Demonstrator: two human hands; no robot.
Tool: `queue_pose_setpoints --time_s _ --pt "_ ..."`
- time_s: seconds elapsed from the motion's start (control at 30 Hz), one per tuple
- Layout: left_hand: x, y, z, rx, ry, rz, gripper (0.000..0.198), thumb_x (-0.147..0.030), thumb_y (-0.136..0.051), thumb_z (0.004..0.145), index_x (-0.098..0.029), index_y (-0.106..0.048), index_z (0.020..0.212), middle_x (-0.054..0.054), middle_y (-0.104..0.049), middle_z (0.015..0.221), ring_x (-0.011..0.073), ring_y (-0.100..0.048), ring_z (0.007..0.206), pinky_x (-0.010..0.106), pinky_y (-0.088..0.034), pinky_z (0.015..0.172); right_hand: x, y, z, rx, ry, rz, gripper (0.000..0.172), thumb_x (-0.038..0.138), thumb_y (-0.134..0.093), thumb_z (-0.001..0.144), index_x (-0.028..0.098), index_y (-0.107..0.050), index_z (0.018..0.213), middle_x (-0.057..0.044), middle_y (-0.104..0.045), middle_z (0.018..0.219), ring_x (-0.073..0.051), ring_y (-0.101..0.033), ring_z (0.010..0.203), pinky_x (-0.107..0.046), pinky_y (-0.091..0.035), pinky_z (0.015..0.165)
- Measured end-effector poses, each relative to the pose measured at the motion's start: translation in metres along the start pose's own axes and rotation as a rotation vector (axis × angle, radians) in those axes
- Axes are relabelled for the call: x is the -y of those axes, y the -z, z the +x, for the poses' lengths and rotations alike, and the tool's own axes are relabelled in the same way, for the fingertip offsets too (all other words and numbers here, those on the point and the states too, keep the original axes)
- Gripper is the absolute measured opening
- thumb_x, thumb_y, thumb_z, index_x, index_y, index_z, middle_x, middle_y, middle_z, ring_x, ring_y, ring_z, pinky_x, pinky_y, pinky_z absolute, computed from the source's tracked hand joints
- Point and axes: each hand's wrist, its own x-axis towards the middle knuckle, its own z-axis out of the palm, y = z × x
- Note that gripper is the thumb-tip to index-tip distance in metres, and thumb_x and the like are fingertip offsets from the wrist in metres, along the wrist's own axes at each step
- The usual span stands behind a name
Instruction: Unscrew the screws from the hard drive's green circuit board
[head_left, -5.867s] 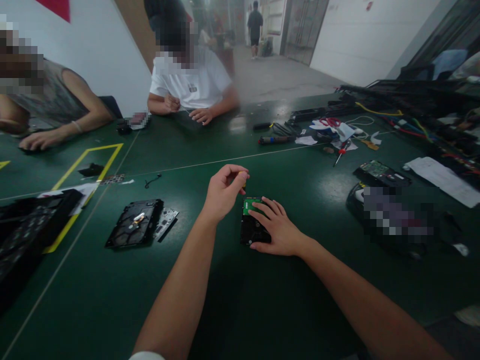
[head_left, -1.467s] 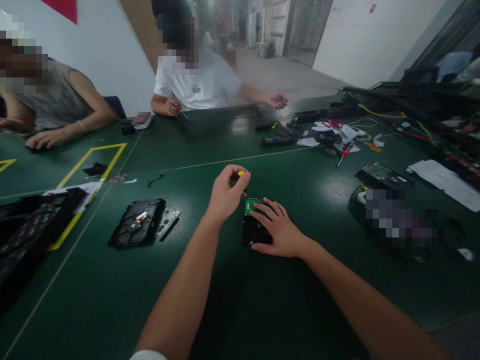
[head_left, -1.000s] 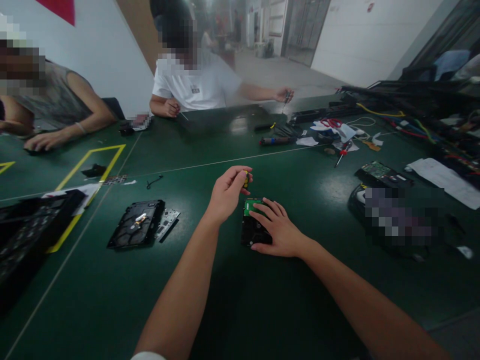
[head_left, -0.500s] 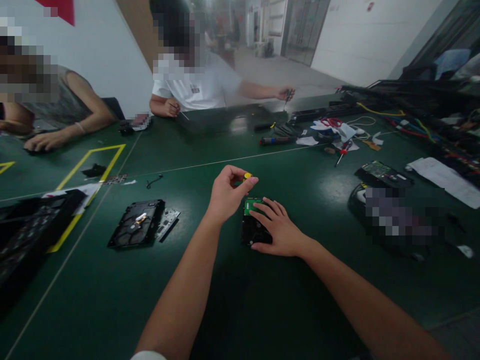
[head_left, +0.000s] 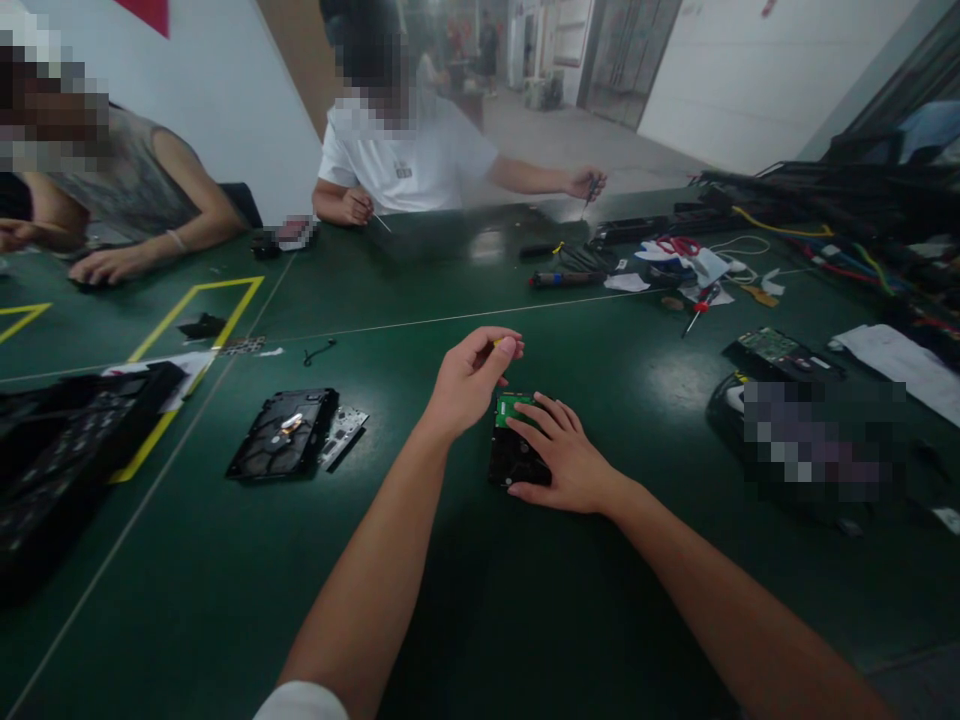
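Observation:
A black hard drive (head_left: 517,458) with a green circuit board lies on the green table (head_left: 540,620) in front of me. My right hand (head_left: 562,450) rests on the drive's right side, its fingers spread across the board. Just above the drive's top left corner, my left hand (head_left: 476,375) is closed in a pinch around a small yellow-topped tool (head_left: 498,343). Most of that tool is hidden by the fingers. To the left lies another black drive (head_left: 281,435), with a separate circuit board (head_left: 345,437) against its right side.
A black case (head_left: 75,470) stands at the far left. Two people sit across the table, one holding thin tools. Cables, a red screwdriver (head_left: 699,308) and cloths lie at the back right. Another drive with a board (head_left: 780,350) sits on the right.
The view has shifted, so the scene sits slightly further right. My left hand has turned a little, and its fingers now cover more of the yellow top. My right hand stays on the drive.

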Motion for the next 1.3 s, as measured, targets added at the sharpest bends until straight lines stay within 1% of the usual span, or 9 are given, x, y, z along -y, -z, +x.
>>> queue_pose_setpoints --time_s 0.13,0.37,0.53,0.63,0.77,1.0,1.1,1.2,1.3 --pt "-0.003 0.001 0.000 0.008 0.008 -0.041 0.029 -0.042 -0.057 0.106 -0.023 -0.075 0.117 0.008 -0.076 0.111 0.0189 -0.072 0.100 0.023 -0.059 0.066 0.000 -0.001 0.000 0.011 0.002 -0.014 0.094 0.080 -0.061 0.089 0.026 -0.042 0.163 -0.012 -0.033 0.173 -0.044 -0.011 0.163 -0.069 -0.012 0.130" --pt "0.002 0.002 0.002 -0.062 -0.041 0.012 0.026 -0.042 -0.069 0.099 -0.020 -0.075 0.111 0.006 -0.074 0.102 0.0145 -0.067 0.082 0.023 -0.061 0.063 -0.002 -0.004 0.001 0.003 0.002 -0.031 0.095 0.080 -0.061 0.087 0.024 -0.044 0.162 -0.013 -0.033 0.173 -0.045 -0.012 0.163 -0.071 -0.012 0.129" --pt "0.007 0.002 0.001 -0.097 -0.037 0.034 0.026 -0.043 -0.076 0.094 -0.019 -0.072 0.105 0.006 -0.073 0.099 0.0139 -0.066 0.079 0.021 -0.059 0.059 -0.001 -0.002 0.001 0.015 -0.008 -0.038 0.094 0.080 -0.062 0.088 0.026 -0.045 0.162 -0.011 -0.033 0.174 -0.044 -0.012 0.163 -0.069 -0.014 0.129" --pt "0.005 0.001 0.001 -0.069 -0.047 0.025 0.026 -0.042 -0.078 0.092 -0.019 -0.070 0.103 0.005 -0.071 0.098 0.0139 -0.065 0.080 0.021 -0.058 0.059 0.000 0.000 0.001 0.020 -0.010 -0.046 0.094 0.080 -0.063 0.087 0.026 -0.045 0.162 -0.011 -0.033 0.174 -0.044 -0.012 0.163 -0.069 -0.013 0.129" --pt "0.001 0.000 0.000 -0.009 -0.048 0.011 0.025 -0.039 -0.078 0.092 -0.021 -0.068 0.106 0.003 -0.067 0.096 0.0134 -0.064 0.080 0.020 -0.057 0.059 0.001 0.001 0.000 0.019 -0.012 -0.042 0.094 0.081 -0.062 0.087 0.026 -0.046 0.162 -0.011 -0.034 0.173 -0.044 -0.011 0.163 -0.070 -0.010 0.129" --pt "-0.002 0.001 -0.001 0.029 -0.031 -0.016 0.024 -0.042 -0.064 0.102 -0.021 -0.072 0.111 0.006 -0.070 0.099 0.0155 -0.066 0.085 0.023 -0.058 0.063 0.001 0.000 -0.001 0.003 -0.008 -0.030 0.094 0.080 -0.064 0.087 0.028 -0.045 0.163 -0.011 -0.035 0.173 -0.045 -0.011 0.163 -0.070 -0.011 0.129" --pt "0.000 0.000 0.000 -0.006 -0.017 -0.013 0.024 -0.042 -0.070 0.098 -0.021 -0.071 0.111 0.005 -0.070 0.099 0.0144 -0.064 0.081 0.022 -0.058 0.061 0.000 0.000 -0.001 0.001 -0.004 -0.026 0.094 0.080 -0.062 0.088 0.027 -0.045 0.163 -0.011 -0.036 0.172 -0.045 -0.011 0.163 -0.070 -0.011 0.129" --pt "0.001 0.001 0.000 -0.067 -0.036 0.071 0.024 -0.041 -0.078 0.092 -0.021 -0.073 0.104 0.005 -0.069 0.102 0.0150 -0.065 0.084 0.020 -0.056 0.058 0.000 -0.001 -0.001 -0.001 -0.003 -0.023 0.094 0.081 -0.061 0.087 0.026 -0.045 0.162 -0.011 -0.035 0.172 -0.045 -0.012 0.163 -0.070 -0.011 0.129" --pt "0.001 0.003 0.000 -0.077 -0.056 0.114 0.021 -0.041 -0.074 0.095 -0.021 -0.077 0.102 0.007 -0.069 0.107 0.0152 -0.065 0.085 0.022 -0.057 0.060 -0.001 -0.002 -0.001 -0.010 -0.001 -0.024 0.095 0.080 -0.063 0.087 0.026 -0.045 0.162 -0.012 -0.036 0.172 -0.045 -0.013 0.163 -0.069 -0.012 0.129"
